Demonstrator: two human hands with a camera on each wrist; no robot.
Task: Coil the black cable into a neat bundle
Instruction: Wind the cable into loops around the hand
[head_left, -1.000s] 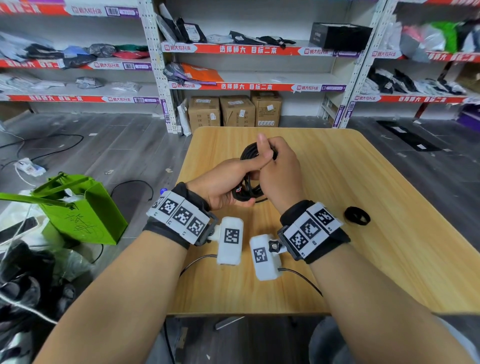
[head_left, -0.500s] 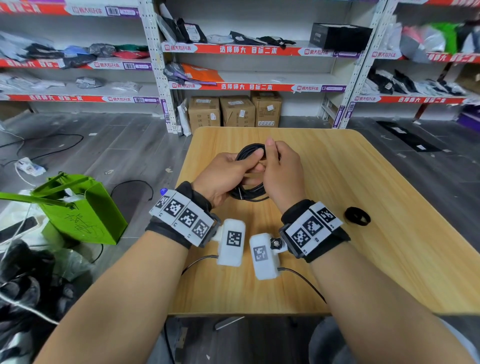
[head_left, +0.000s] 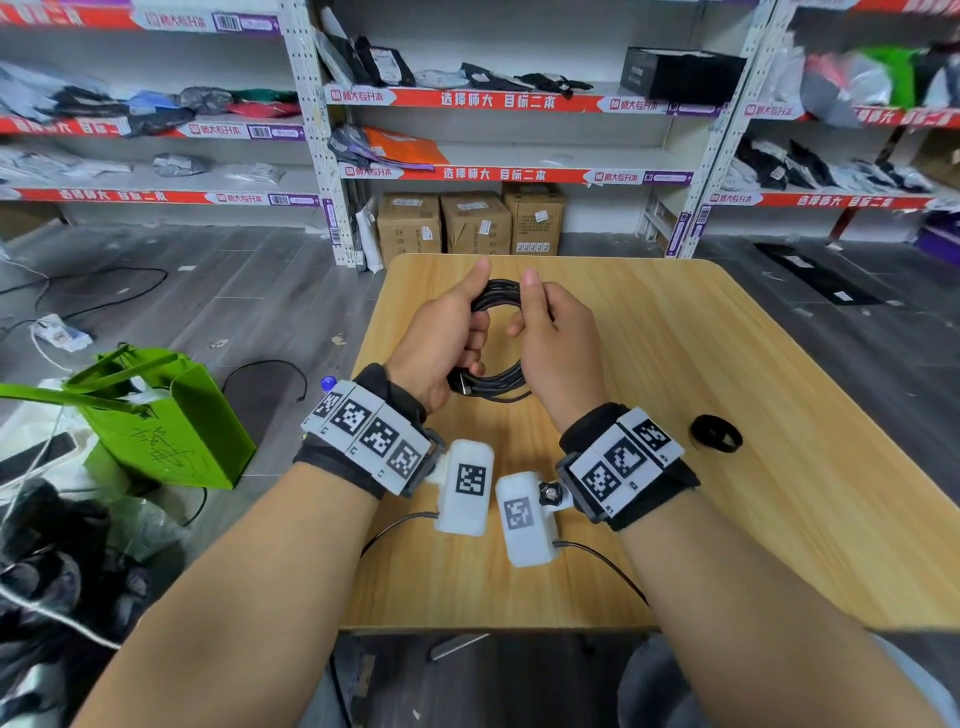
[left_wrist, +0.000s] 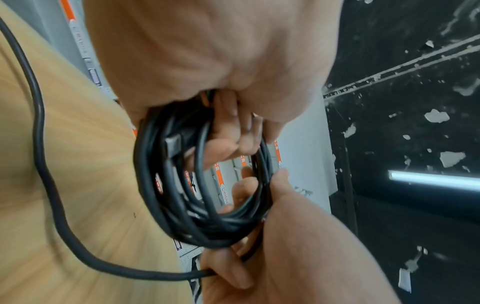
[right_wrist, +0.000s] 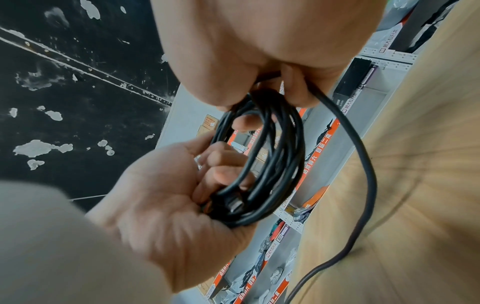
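The head view looks forward and down over the table toward the shelves. Each wrist view looks close along its palm; all three share the coiled black cable.

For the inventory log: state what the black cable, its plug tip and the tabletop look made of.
Black cable: smooth, semi-matte rubber or PVC jacket, judging by its soft sheen. Plug tip: grey, probably bare metal, though blurred. Tabletop: light wood-grain, likely laminate; the streaks look printed and evenly flat.
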